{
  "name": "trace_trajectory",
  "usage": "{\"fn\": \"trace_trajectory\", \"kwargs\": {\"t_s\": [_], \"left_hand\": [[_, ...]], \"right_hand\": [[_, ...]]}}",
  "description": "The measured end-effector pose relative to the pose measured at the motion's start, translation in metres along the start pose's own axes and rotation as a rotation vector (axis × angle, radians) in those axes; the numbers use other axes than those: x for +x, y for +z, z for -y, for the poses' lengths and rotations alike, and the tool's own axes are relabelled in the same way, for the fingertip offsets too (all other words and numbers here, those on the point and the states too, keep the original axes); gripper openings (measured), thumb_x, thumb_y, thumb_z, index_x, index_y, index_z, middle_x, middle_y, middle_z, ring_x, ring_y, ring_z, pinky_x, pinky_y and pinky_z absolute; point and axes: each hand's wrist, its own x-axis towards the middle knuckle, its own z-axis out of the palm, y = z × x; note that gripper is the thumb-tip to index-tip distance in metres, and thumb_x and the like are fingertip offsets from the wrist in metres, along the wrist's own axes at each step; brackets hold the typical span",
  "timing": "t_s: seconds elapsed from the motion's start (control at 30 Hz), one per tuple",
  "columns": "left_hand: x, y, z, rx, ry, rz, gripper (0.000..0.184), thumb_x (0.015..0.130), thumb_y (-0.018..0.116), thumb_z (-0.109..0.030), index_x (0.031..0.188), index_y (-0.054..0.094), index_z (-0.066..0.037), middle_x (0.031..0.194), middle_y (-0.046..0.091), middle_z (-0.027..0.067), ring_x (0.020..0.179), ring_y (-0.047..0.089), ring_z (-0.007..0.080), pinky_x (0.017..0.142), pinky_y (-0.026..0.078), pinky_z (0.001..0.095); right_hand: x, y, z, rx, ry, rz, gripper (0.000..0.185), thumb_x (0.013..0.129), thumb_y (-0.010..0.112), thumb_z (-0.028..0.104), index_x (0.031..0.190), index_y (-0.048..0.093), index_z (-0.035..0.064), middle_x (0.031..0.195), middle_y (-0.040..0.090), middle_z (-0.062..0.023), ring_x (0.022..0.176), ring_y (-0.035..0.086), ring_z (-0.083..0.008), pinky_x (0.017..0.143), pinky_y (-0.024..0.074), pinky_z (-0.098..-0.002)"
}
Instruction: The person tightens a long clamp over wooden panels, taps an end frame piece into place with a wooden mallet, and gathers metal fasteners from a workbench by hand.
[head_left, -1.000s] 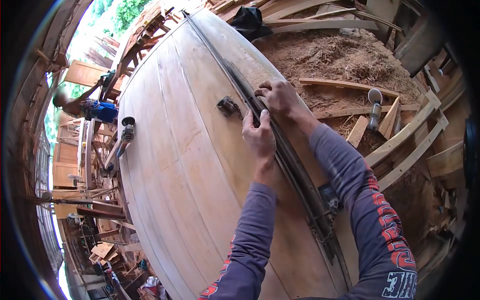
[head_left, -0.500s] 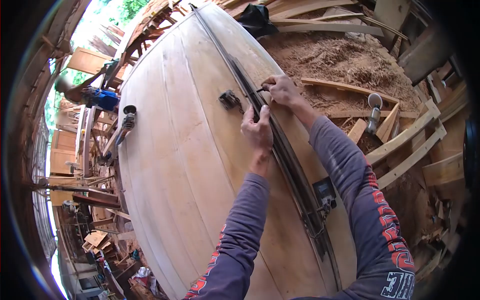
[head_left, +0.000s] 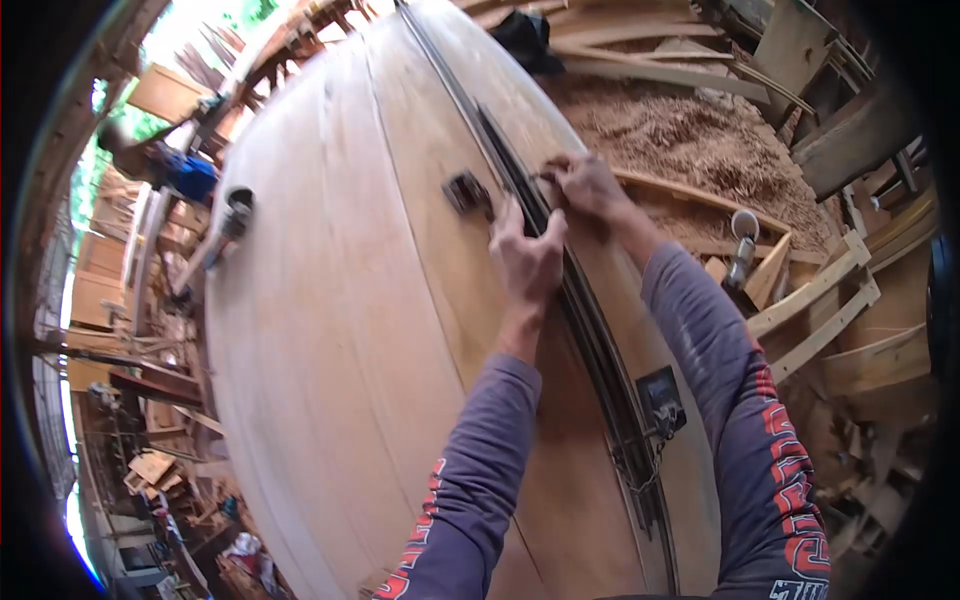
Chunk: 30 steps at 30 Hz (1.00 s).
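Observation:
A long dark metal bar assembly (head_left: 595,345) runs lengthwise over the pale planked wooden surface (head_left: 300,330). My left hand (head_left: 527,252) rests over the bars with thumb and fingers spread apart. On the other side of them, my right hand (head_left: 588,187) is closed in a pinch around a small dark piece that I cannot make out. Just left of the bars sits a small dark metal block (head_left: 465,192). Lower down, a dark clamp-like fitting (head_left: 661,400) with a chain lies against the bars' right side.
A grinder (head_left: 236,215) lies at the surface's left edge, with a person (head_left: 180,170) beyond it. Another power tool (head_left: 742,245) stands at right among curved timbers (head_left: 815,290). Wood shavings (head_left: 700,150) and a black bag (head_left: 525,40) are at upper right.
The view has shifted, moving the grinder and person left in the frame. My left hand's thumb and fingers are wider apart. My right hand has stayed beside the bars.

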Motion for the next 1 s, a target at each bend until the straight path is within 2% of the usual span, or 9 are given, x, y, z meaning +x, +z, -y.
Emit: {"fn": "trace_trajectory", "kwargs": {"t_s": [0.07,0.27,0.37,0.57,0.7,0.77,0.87,0.97,1.0], "left_hand": [[0.001,0.004,0.009,0.09,0.146,-0.111,0.039,0.079,0.07,-0.02,0.112,0.067,0.002,0.108,0.07,0.0191,0.1,0.067,0.0308,0.09,0.052,0.0375],[0.008,0.015,0.03,0.106,0.231,-0.264,0.039,0.075,0.069,-0.018,0.106,0.069,0.006,0.104,0.07,0.0237,0.1,0.068,0.0311,0.09,0.052,0.037],[0.005,0.011,0.019,0.1,0.092,-0.199,0.034,0.075,0.067,-0.015,0.101,0.069,0.006,0.093,0.071,0.0184,0.088,0.069,0.0247,0.081,0.053,0.0343],[0.007,0.012,0.016,-0.004,0.113,-0.131,0.024,0.076,0.067,-0.013,0.095,0.069,0.003,0.076,0.066,0.0047,0.069,0.058,0.0113,0.066,0.049,0.0283],[0.008,0.013,0.024,0.02,0.118,-0.16,0.023,0.078,0.069,-0.011,0.098,0.071,0.001,0.075,0.066,0.0021,0.068,0.057,0.0094,0.065,0.049,0.0268],[0.01,0.01,0.027,0.006,0.159,-0.195,0.023,0.079,0.07,-0.01,0.098,0.072,0.002,0.073,0.066,0.0016,0.066,0.057,0.0097,0.065,0.049,0.027],[0.016,-0.006,0.03,-0.213,-0.013,-0.353,0.033,0.081,0.071,-0.012,0.109,0.069,0.003,0.094,0.069,0.0098,0.083,0.06,0.0149,0.077,0.049,0.0302],[0.035,-0.042,0.04,0.258,0.09,-0.357,0.068,0.085,0.074,-0.017,0.142,0.044,0.003,0.136,0.048,0.0217,0.121,0.048,0.031,0.103,0.039,0.0382],[0.045,-0.047,0.042,0.257,0.095,-0.352,0.068,0.085,0.074,-0.017,0.142,0.044,0.003,0.136,0.048,0.0217,0.121,0.048,0.031,0.103,0.039,0.0382]], "right_hand": [[0.004,0.001,-0.006,0.035,0.014,0.059,0.026,0.091,0.058,0.016,0.109,0.072,0.0031,0.108,0.073,-0.0152,0.1,0.07,-0.0268,0.09,0.0529,-0.0325],[-0.001,-0.003,0.007,0.094,0.063,0.115,0.026,0.094,0.055,0.014,0.111,0.072,0.0029,0.108,0.073,-0.0159,0.096,0.071,-0.0219,0.088,0.0538,-0.0326],[0.009,-0.004,-0.002,-0.626,-0.471,0.156,0.033,0.098,0.045,0.022,0.114,0.071,0.0086,0.107,0.07,-0.0168,0.103,0.066,-0.0345,0.09,0.053,-0.0417],[0.037,0.007,0.003,-0.845,-0.654,0.295,0.035,0.095,0.05,0.016,0.123,0.06,-0.0026,0.101,0.07,-0.02,0.095,0.068,-0.0348,0.084,0.0545,-0.0418],[0.04,-0.004,0.015,-0.735,-0.52,0.489,0.04,0.102,0.043,0.027,0.096,0.07,-0.002,0.095,0.071,-0.0185,0.093,0.07,-0.0327,0.084,0.0566,-0.0407],[0.013,-0.003,0.019,-0.527,-0.343,0.185,0.038,0.102,0.048,0.03,0.099,0.071,0.0,0.085,0.07,-0.0189,0.084,0.069,-0.0351,0.08,0.0553,-0.0407],[0.004,0.012,0.009,-0.333,-0.111,-0.103,0.037,0.101,0.055,0.037,0.102,0.072,0.0045,0.085,0.071,-0.0178,0.083,0.07,-0.033,0.079,0.0547,-0.0384],[-0.007,0.006,0.018,0.005,-0.071,-0.083,0.021,0.097,0.061,0.022,0.108,0.072,0.0074,0.099,0.074,-0.0137,0.095,0.071,-0.0242,0.084,0.0537,-0.034],[-0.006,0.004,0.018,0.005,-0.068,-0.089,0.021,0.097,0.061,0.022,0.108,0.072,0.0074,0.099,0.074,-0.0137,0.095,0.071,-0.0242,0.084,0.0537,-0.034]]}}
